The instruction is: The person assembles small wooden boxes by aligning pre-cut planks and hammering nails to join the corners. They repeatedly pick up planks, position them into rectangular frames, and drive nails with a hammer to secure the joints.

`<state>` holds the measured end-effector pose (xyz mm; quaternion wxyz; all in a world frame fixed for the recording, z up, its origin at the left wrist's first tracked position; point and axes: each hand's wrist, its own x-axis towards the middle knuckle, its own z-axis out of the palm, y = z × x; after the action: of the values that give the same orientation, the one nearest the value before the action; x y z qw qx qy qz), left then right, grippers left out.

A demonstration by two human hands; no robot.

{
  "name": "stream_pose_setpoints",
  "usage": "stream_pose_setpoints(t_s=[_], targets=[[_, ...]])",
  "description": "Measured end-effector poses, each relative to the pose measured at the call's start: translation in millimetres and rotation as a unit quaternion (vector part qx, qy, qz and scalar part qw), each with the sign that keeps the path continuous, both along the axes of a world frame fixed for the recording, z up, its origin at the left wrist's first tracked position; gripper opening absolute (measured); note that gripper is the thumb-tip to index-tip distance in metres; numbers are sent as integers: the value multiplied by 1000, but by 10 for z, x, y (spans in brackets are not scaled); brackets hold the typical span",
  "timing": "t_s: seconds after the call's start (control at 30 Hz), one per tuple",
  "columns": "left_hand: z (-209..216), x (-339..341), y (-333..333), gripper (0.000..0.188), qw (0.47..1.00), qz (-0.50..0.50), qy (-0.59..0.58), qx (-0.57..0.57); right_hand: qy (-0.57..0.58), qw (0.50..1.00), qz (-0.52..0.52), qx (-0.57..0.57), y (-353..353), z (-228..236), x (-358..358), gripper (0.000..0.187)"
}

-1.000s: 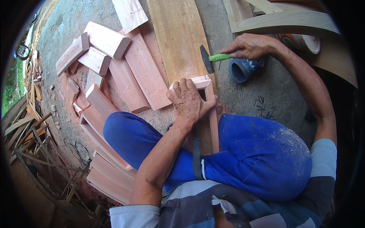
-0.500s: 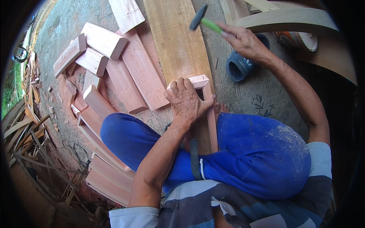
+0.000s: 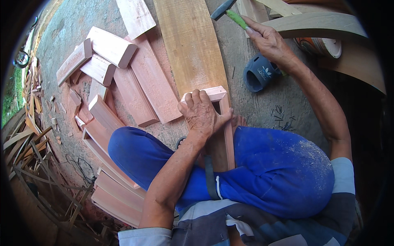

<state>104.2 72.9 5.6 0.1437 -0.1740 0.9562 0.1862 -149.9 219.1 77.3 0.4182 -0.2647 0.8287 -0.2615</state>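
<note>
My left hand (image 3: 201, 113) is wrapped over the near-left side of a pinkish wooden frame (image 3: 228, 135), thumb across to its right side. The frame lies between my bent legs, its far end resting on a long brown plank (image 3: 193, 45). Raised at the upper right, my right hand (image 3: 269, 43) grips a hammer (image 3: 237, 18) by its green handle. The dark metal head points up and to the left, well apart from the frame. My left palm and fingers hide part of the frame's left side.
Several pinkish wood pieces (image 3: 139, 82) lie to the left, with scrap strips (image 3: 37, 164) beyond. A dark clog (image 3: 256, 74) sits right of the plank. Loose nails (image 3: 282, 117) are scattered on the concrete floor. Curved boards (image 3: 320, 22) and a round container (image 3: 324, 47) stand at upper right.
The hammer in my right hand has shifted slightly up and to the right. My left hand keeps its hold on the frame; the whole view has shifted a little.
</note>
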Motion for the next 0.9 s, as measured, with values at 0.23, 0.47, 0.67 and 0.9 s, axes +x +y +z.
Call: stream_pose_setpoints(t_s=[0.23, 0.47, 0.67, 0.9], targets=[[-41, 16, 12, 110, 999, -12, 30, -19, -14, 996, 54, 76, -74, -15, 57, 47], [-13, 22, 44, 106, 999, -7, 29, -12, -29, 987, 156, 29, 117, -85, 225, 50], [55, -29, -6, 103, 1000, -7, 27, 4, -43, 978, 180, 92, 176, -161, 414, 46], [39, -28, 17, 105, 999, -2, 45, 10, 36, 981, -190, 12, 453, -742, 688, 49]])
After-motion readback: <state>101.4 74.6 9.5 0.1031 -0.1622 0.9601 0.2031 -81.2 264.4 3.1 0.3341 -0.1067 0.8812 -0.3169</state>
